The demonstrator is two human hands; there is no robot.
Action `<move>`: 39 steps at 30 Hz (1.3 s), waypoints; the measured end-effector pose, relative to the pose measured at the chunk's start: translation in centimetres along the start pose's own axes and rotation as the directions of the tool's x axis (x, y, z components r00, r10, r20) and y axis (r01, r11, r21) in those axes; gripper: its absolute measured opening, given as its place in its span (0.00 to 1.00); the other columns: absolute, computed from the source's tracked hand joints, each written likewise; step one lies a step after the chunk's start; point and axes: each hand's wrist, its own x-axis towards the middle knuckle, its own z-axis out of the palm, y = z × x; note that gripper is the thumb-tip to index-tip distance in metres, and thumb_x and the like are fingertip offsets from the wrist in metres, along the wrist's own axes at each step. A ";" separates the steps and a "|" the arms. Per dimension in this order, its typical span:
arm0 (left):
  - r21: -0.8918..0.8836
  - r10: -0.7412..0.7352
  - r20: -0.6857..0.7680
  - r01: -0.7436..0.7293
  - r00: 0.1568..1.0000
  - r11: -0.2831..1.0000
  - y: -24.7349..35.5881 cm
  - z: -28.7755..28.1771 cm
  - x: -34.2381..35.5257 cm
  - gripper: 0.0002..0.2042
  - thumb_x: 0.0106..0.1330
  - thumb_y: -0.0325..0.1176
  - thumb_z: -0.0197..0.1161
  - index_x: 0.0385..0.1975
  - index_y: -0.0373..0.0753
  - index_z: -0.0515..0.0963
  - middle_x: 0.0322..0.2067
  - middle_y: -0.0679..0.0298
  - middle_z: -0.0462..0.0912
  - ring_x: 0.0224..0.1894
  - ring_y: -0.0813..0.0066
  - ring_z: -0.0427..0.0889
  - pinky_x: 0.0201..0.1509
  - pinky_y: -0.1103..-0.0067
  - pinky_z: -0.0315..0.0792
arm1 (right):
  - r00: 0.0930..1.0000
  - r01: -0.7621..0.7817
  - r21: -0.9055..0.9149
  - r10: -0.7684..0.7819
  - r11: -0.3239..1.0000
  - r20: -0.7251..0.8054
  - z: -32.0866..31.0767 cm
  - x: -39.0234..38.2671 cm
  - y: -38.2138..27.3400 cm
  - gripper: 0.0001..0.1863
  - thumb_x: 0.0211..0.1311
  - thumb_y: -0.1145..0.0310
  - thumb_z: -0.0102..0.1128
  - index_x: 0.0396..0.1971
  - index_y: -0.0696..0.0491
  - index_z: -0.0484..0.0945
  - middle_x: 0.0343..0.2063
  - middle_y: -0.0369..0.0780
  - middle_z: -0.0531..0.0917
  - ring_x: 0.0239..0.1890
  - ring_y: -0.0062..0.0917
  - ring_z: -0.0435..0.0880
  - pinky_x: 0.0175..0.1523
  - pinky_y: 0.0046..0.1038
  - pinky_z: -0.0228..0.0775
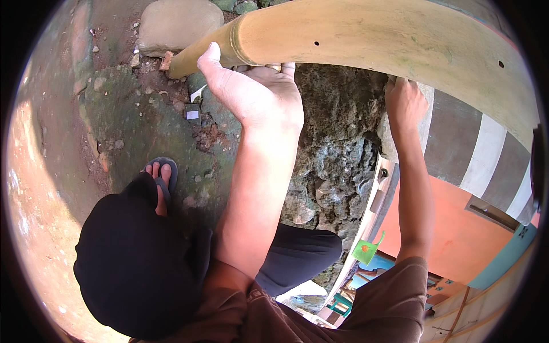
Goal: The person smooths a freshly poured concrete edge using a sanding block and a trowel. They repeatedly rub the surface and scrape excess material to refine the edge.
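A thick yellow-tan bamboo pole (366, 31) runs across the top of the view, with a ringed node toward its left end and small dark holes in its side. My left hand (257, 91) holds it from below near that node, palm turned up. The left thumb sticks out along the near side, while the fingers go under the pole and are partly hidden. Farther right, my right hand (406, 103) is closed against the pole's lower edge, knuckles showing and fingertips out of sight.
Left of the pole's end lies a large rounded stone (180, 26). A rough stone wall face (334, 143) rises between my arms. At right stands an orange wall (440, 223) with a dark-and-white striped band. My sandalled foot (164, 171) rests on mossy ground.
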 end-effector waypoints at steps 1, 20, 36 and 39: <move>0.009 -0.006 0.007 0.006 1.000 1.000 -0.1 -0.1 0.1 0.32 0.70 0.59 0.50 0.67 0.43 0.64 0.65 0.59 0.68 0.70 0.68 0.64 0.75 0.57 0.53 | 0.998 0.006 0.048 -0.003 0.999 -0.064 -0.4 -0.6 0.2 0.11 0.62 0.61 0.65 0.36 0.52 0.86 0.27 0.51 0.87 0.28 0.47 0.88 0.32 0.46 0.80; -0.010 -0.004 0.064 0.004 0.998 1.000 -0.2 -0.3 -0.1 0.33 0.70 0.58 0.50 0.67 0.41 0.63 0.65 0.58 0.68 0.71 0.66 0.63 0.77 0.55 0.50 | 0.966 -0.163 -0.028 0.154 0.986 -0.209 2.7 -0.4 0.3 0.11 0.64 0.59 0.64 0.29 0.50 0.87 0.36 0.43 0.89 0.33 0.43 0.87 0.37 0.44 0.78; 0.016 -0.032 0.028 0.031 0.999 0.999 0.0 -0.1 0.0 0.33 0.70 0.59 0.48 0.67 0.42 0.65 0.65 0.59 0.69 0.69 0.65 0.65 0.76 0.55 0.50 | 0.962 -0.125 -0.003 0.120 0.992 -0.246 3.0 -2.6 1.3 0.09 0.62 0.56 0.68 0.37 0.41 0.90 0.39 0.33 0.89 0.39 0.28 0.86 0.59 0.40 0.59; -0.009 -0.022 0.070 0.022 0.997 1.000 -0.5 -0.5 0.2 0.32 0.70 0.58 0.47 0.67 0.43 0.65 0.65 0.60 0.69 0.68 0.67 0.65 0.75 0.57 0.52 | 0.980 -0.078 -0.082 0.062 0.994 -0.189 2.1 -1.0 1.2 0.13 0.62 0.56 0.69 0.44 0.43 0.88 0.44 0.39 0.89 0.44 0.35 0.86 0.62 0.47 0.61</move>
